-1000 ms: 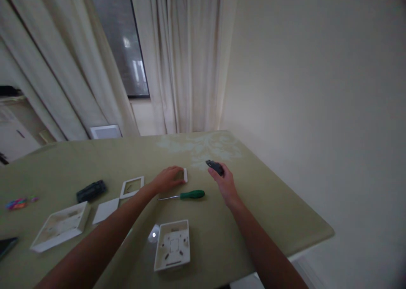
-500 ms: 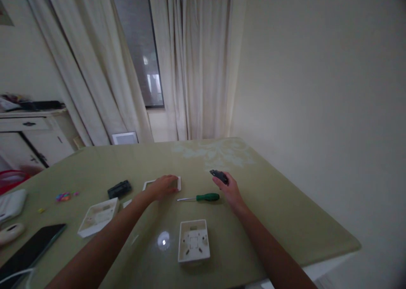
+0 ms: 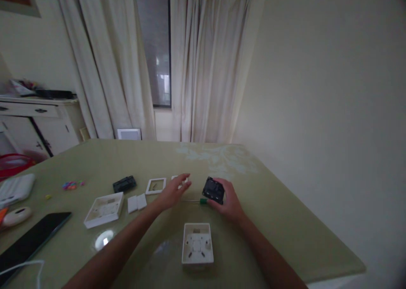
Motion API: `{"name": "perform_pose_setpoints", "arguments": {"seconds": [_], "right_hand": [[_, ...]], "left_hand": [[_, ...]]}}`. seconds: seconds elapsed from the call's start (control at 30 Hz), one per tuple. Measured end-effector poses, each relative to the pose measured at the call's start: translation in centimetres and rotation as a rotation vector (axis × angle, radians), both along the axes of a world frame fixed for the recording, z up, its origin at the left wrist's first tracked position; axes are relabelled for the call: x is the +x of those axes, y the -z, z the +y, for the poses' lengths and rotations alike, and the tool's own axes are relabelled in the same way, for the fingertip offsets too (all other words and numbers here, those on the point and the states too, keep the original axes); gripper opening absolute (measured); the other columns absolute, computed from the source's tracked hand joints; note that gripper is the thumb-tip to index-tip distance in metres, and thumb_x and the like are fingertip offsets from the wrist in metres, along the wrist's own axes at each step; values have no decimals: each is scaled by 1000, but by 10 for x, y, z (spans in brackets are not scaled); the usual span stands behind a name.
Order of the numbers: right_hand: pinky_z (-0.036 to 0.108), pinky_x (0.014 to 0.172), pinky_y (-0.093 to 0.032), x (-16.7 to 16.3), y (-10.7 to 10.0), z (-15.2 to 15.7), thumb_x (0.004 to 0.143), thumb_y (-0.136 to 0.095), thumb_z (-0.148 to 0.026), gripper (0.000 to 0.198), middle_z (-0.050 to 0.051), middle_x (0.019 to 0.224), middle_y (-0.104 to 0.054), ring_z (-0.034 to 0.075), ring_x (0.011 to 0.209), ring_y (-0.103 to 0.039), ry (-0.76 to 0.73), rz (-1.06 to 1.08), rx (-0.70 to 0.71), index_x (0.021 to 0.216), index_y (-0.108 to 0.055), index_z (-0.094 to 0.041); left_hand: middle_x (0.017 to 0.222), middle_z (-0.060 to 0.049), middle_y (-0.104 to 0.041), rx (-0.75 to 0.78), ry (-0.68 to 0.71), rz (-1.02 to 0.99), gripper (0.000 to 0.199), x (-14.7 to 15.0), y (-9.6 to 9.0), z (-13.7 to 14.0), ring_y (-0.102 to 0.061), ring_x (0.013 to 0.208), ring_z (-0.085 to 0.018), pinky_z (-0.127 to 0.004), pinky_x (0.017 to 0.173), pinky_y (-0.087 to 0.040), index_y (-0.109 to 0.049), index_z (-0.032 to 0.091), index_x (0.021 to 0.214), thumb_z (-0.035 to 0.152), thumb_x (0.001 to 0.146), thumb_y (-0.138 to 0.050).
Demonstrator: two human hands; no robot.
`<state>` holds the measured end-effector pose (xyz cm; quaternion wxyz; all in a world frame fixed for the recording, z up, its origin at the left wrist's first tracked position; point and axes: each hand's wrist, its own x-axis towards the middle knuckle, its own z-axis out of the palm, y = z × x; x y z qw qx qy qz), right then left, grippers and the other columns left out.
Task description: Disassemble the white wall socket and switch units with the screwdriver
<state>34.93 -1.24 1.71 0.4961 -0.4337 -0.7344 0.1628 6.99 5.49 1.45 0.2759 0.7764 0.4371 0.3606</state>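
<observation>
My right hand [image 3: 231, 200] grips a black switch module [image 3: 213, 190] by its right side, its broad face turned toward me. To its left, my left hand [image 3: 173, 192] hovers with thumb and fingers apart and nothing between them. A white piece [image 3: 174, 177] shows partly behind those fingers. Below the module lies a screwdriver [image 3: 203, 201], its green handle mostly covered by my right hand. Nearer me sits an open white mounting box [image 3: 197, 261]. A white square frame [image 3: 158, 180] and two small white plates [image 3: 137, 203] lie left of my left hand.
Further left are a second white mounting box [image 3: 104, 221] and another black module [image 3: 124, 184]. A phone [image 3: 34, 242] with a white cable [image 3: 28, 263], a white mouse-like object [image 3: 17, 217] and small coloured bits [image 3: 70, 185] occupy the left side. A wall [image 3: 317, 111] borders the table's right.
My left hand has lifted off the white frame and opened. My right hand has moved slightly left and turned the black module's broad face toward me. The view has shifted left.
</observation>
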Motion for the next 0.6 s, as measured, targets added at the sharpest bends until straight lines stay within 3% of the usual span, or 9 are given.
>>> {"name": "perform_pose_setpoints", "arguments": {"seconds": [0.07,0.17,0.3,0.37,0.43,0.47,0.53,0.6], "right_hand": [[58,120,-43,-16,-14,-2,78,-93,-52,74,15,143,-71,38,134,-63,-134,-131,39,141,-65,-25],[53,125,-39,-44,-35,3,82,-92,-52,73,12,151,-67,34,140,-60,-294,-274,63,145,-64,-28],[56,131,-29,-62,-50,-2,92,-81,-66,93,19,170,-47,36,157,-41,-338,-362,21,165,-46,-21],[56,130,-31,-59,-49,-20,97,-71,-70,88,20,172,-43,36,159,-39,-359,-403,-25,166,-45,-21],[51,127,-37,-51,-43,-45,89,-79,-74,86,14,165,-55,34,151,-51,-439,-477,-81,159,-56,-28],[51,130,-32,-46,-39,-59,87,-80,-74,89,13,169,-50,35,154,-48,-481,-536,-139,160,-54,-30],[50,132,-27,-39,-31,-82,83,-85,-71,99,13,171,-47,36,157,-43,-549,-623,-223,165,-47,-32],[50,131,-25,-34,-26,-95,88,-83,-64,93,12,173,-45,36,158,-40,-543,-669,-245,167,-44,-34]], "left_hand": [[136,-12,-77,-47,56,-98,47,7,3,-26,-78,113,-27,-44,94,-65,-61,25,149,54,116,-45],[128,-13,-80,-82,40,-204,58,5,7,-53,-79,109,-29,-40,87,-66,-55,24,153,61,108,-55],[127,-16,-80,-103,-109,-222,68,-33,8,-59,-81,104,-32,-42,79,-66,-50,20,153,65,103,-57],[121,-16,-81,-115,-187,-179,68,-60,9,-60,-81,99,-32,-43,77,-66,-50,18,150,65,102,-55],[112,-15,-82,-122,-257,-111,69,-83,14,-64,-82,93,-34,-47,79,-67,-52,16,146,63,96,-59],[111,-15,-82,-116,-287,-66,70,-92,17,-68,-81,93,-35,-50,82,-66,-53,16,146,61,93,-62],[119,-18,-80,-81,-332,32,73,-104,24,-77,-79,103,-40,-58,93,-63,-53,15,148,57,89,-65],[132,-23,-73,-25,-368,131,72,-107,30,-86,-74,115,-45,-65,103,-57,-54,13,149,54,91,-60]]}}
